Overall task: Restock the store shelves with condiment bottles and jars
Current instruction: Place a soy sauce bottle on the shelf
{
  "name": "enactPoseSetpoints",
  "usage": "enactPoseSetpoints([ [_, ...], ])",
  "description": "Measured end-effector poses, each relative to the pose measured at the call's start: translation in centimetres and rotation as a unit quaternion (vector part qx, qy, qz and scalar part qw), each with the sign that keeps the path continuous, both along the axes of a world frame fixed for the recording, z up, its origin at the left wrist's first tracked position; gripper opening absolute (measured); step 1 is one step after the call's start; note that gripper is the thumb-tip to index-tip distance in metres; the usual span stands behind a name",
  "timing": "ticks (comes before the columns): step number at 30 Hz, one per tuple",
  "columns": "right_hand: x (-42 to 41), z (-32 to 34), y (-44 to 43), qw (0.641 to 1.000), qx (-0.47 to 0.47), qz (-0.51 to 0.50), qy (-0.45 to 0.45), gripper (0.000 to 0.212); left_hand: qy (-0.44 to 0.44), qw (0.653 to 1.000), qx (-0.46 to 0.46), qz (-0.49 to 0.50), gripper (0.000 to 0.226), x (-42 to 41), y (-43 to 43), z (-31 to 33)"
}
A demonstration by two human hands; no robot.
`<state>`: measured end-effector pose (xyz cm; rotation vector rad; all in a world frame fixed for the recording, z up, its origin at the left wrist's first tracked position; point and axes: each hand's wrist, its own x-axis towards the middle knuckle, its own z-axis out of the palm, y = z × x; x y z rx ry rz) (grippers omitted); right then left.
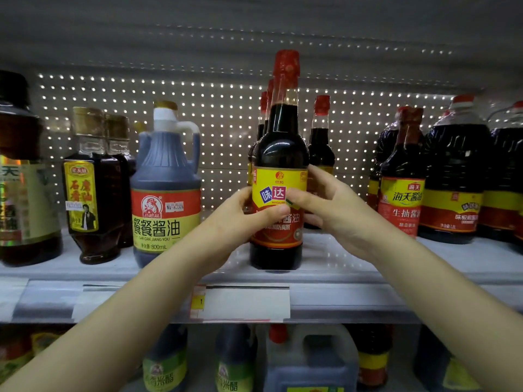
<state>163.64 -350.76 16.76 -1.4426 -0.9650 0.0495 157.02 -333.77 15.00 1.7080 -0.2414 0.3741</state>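
A tall dark soy sauce bottle (pixel 278 148) with a red cap and a yellow and red label stands upright near the front edge of the white shelf (pixel 339 267). My left hand (pixel 240 219) grips its label from the left, thumb across the front. My right hand (pixel 328 205) holds it from the right, fingers curled round the label. Directly behind it stand more bottles of the same kind (pixel 321 154), partly hidden.
A blue 800 mL soy sauce jug (pixel 165 188) stands left of the held bottle, with sesame oil bottles (pixel 90 188) further left. Large dark bottles (pixel 452 176) fill the right side. A price tag strip (pixel 243 302) runs along the shelf edge. More jugs sit on the shelf below.
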Motion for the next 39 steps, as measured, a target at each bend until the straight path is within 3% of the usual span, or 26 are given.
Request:
enactPoseSetpoints([
  [2, -0.1, -0.6, -0.8, 1.0, -0.027, -0.006, -0.006, 0.06, -0.008, 1.0, 0.0, 0.03, 0.081, -0.1, 0.7, -0.1],
  [5, -0.2, -1.7, -1.6, 0.998, -0.063, -0.019, -0.01, 0.077, -0.015, 1.0, 0.0, 0.019, 0.072, -0.7, 1.1, -0.2],
  [18, 1.8, -1.9, -0.9, 0.997, -0.065, -0.032, 0.027, 0.076, -0.012, 0.998, -0.009, 0.066, 0.049, 0.4, 0.1, -0.5],
  [28, 2.3, -1.9, -1.0, 0.997, -0.073, -0.01, 0.011, 0.075, 0.009, 0.997, -0.006, 0.072, 0.066, 0.1, -0.4, -0.7],
  [32, 2.0, -0.5, -1.8, 0.982, -0.099, -0.132, -0.088, 0.075, -0.022, 0.985, 0.087, 0.146, 0.06, -1.4, -1.0, -0.2],
  [35, 0.2, 1.5, -2.7, 0.976, 0.0, -0.164, -0.141, 0.05, -0.079, 0.969, 0.075, 0.221, 0.06, -4.4, -1.0, 0.7],
  [39, -4.2, 0.9, -1.2, 0.985, 0.092, -0.028, -0.145, 0.017, -0.139, 0.969, -0.011, 0.205, 0.04, -9.9, -1.1, 0.1],
])
